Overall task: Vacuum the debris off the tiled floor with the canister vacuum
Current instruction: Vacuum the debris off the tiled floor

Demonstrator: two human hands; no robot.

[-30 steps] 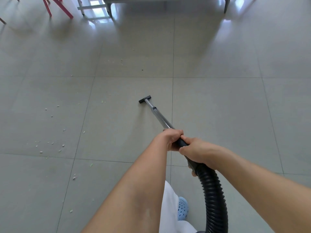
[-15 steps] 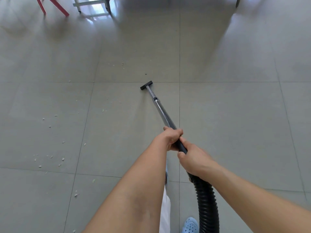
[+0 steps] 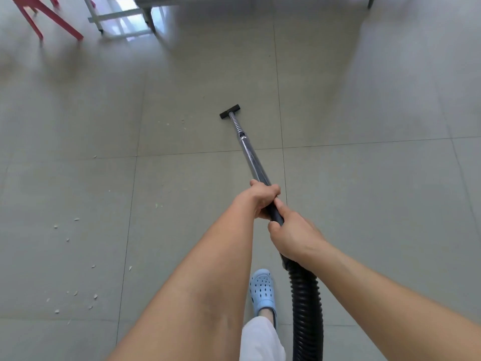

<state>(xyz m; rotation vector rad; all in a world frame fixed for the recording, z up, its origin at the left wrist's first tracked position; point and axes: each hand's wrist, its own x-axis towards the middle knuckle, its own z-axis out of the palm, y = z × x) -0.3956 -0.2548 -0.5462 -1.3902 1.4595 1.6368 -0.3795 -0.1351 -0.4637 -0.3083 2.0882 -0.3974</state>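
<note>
nozzle (image 3: 230, 112): black floor head, flat on the tiled floor (image 3: 364, 204); now a full tile beyond the cross seam that lay ahead of it a second ago; pushed forward and away, angled slightly left
wand (image 3: 251, 162): metal tube, stretched long across the seam; more of it showing ahead of the hands than before
left hand (image 3: 261, 198): wrapped round the top of the wand, fingers curled tight; grip unchanged over the last second
right hand (image 3: 292, 237): clasped round the black handle just behind the left, touching it; likewise unchanged
hose (image 3: 307, 308): black ribbed, hanging down from the handle and out of the bottom edge; canister not in view
debris (image 3: 75, 256): pale chips scattered well left of the wand; a few small ones (image 3: 177, 122) just left of the nozzle; none seen under the head itself
foot: blue clog (image 3: 263, 290) stepped forward, further into view than a second ago; body following the stroke
background: red chair legs (image 3: 49, 19) and a white frame at the far edge; blurred
meaning: forward stroke near full reach; lane under the wand looks clean; main scatter on the left untouched; probably a pull-back next, then a shift left
</note>
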